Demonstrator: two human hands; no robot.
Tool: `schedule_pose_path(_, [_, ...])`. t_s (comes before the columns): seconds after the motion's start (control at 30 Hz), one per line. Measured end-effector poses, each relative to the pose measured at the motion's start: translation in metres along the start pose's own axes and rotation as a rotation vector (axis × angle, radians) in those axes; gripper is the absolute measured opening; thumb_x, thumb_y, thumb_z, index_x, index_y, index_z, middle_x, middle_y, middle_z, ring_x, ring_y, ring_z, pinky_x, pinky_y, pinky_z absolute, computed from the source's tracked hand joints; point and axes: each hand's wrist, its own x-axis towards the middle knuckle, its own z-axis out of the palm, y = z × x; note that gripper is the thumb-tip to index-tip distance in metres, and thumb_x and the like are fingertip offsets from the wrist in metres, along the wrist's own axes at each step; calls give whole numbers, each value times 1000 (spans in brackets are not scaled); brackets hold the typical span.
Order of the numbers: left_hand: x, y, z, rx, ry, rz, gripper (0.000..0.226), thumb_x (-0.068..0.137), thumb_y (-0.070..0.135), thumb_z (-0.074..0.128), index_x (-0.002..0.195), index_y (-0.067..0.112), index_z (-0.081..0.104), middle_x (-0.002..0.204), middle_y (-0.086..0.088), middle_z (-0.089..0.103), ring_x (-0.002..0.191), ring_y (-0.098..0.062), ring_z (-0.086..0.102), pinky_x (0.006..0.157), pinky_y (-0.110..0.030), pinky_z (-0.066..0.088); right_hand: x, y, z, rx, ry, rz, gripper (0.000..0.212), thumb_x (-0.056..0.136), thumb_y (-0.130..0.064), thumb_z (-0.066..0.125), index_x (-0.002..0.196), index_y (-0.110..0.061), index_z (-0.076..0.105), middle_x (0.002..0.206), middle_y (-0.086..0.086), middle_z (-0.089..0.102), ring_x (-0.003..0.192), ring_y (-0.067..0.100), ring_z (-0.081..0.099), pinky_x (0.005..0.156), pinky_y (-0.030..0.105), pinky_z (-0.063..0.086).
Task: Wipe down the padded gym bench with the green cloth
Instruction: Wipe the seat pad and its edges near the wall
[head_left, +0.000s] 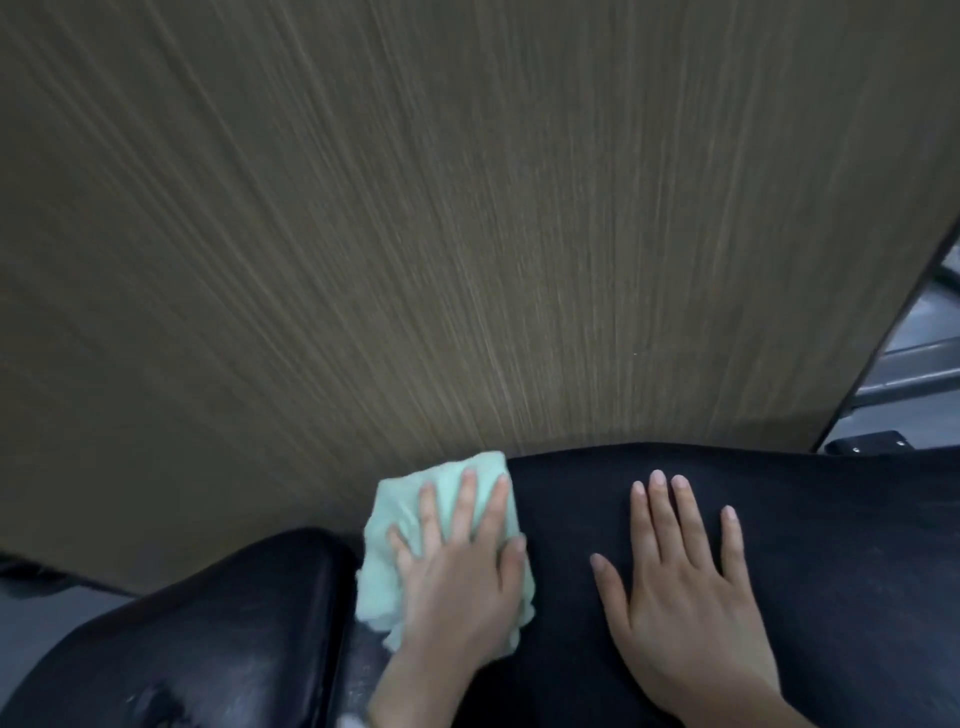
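Observation:
A pale green cloth (402, 519) lies bunched at the left edge of the black padded bench (831, 545), near its far end. My left hand (462, 566) presses flat on the cloth with straight, spread fingers. My right hand (675, 577) rests flat on the bare pad to the right, fingers spread, holding nothing. A second, shinier black pad (208, 634) lies lower left, separated from the main pad by a narrow gap under the cloth.
A wood-grain wall panel (415, 234) rises directly behind the bench and fills most of the view. Grey metal frame parts (904, 374) show at the right edge, and a black bracket (867, 447) sits beside the bench's far right corner.

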Motion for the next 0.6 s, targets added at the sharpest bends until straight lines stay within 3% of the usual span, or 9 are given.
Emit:
schedule_pose_path(0.13, [43,4,-6,-20,8,-4,48,98,47,3,146,51,-6,157,23,3,145,-16,-4,112,-61,0,2,0,4,1,26,-8,81,97,-54,7,134,4,49,143,18,45,137,28,35,111,57,21])
schedule_pose_path(0.23, [49,-10,-8,-46,39,-64,47,100,47,10,145,53,4,152,21,21,141,-13,12,111,-58,9,3,1,4,-8,31,-16,81,97,-54,7,134,4,49,143,17,46,136,28,36,111,57,21])
schedule_pose_path(0.37, [24,-34,-7,-148,33,-217,48,98,52,15,144,55,3,156,19,8,140,-16,11,108,-52,22,1,3,2,-4,-5,-32,81,96,-55,7,135,4,48,142,17,47,137,29,36,111,57,20])
schedule_pose_path(0.5, [-14,-47,-7,-175,33,-274,50,98,52,13,145,53,-3,158,16,-7,140,-21,12,106,-48,29,-2,6,-3,-59,-138,-12,82,96,-57,7,137,3,45,146,16,42,139,28,30,113,52,9])
schedule_pose_path(0.53, [-20,-46,-6,-172,40,-280,50,98,52,13,146,52,-4,158,15,-8,141,-22,11,108,-48,27,-1,3,-7,-88,-192,-13,84,95,-59,4,142,2,37,151,15,32,142,27,22,114,52,5])
schedule_pose_path(0.6, [-32,-43,-3,-186,54,-300,50,98,53,12,146,52,-4,158,15,-10,142,-24,7,110,-47,21,2,-4,-16,-198,-241,-44,85,86,-62,-15,150,-7,-3,157,9,-8,147,25,-7,115,52,-5])
